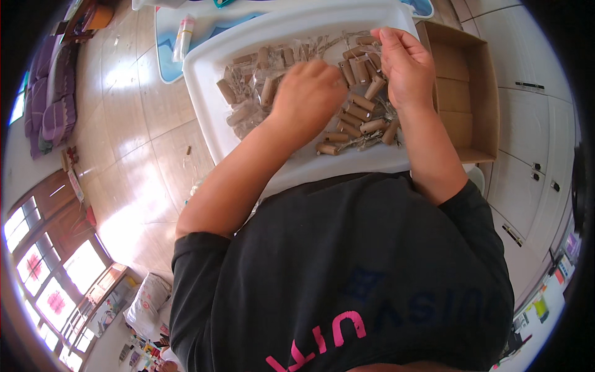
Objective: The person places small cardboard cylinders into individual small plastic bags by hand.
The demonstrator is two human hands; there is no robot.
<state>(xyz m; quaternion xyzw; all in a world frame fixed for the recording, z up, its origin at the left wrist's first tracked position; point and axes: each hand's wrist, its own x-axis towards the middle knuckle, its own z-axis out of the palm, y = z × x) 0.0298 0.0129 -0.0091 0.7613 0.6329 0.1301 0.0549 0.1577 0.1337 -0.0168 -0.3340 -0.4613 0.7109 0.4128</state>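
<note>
Small brown cylinders (pixel 357 111) with pale twine lie in a loose heap on a white tray-like table top (pixel 207 111). To their left, several similar cylinders sit in clear plastic bags (pixel 242 115). My right hand (pixel 406 65) is raised at the far right of the heap, thumb and fingers pinched together on a strand of twine (pixel 339 41) that runs off to the left. Over the middle of the pile hovers my left hand (pixel 310 93), back upward and fingers curled. Motion smears its fingertips, and whatever lies beneath them is hidden.
An open cardboard box (pixel 462 93) stands directly right of the table. Beyond the far left edge, a bundle in clear wrap (pixel 183 38) rests on a blue-and-white surface (pixel 166 53). White cabinets (pixel 527 118) line the right side; a purple-covered seat (pixel 49 93) is far left.
</note>
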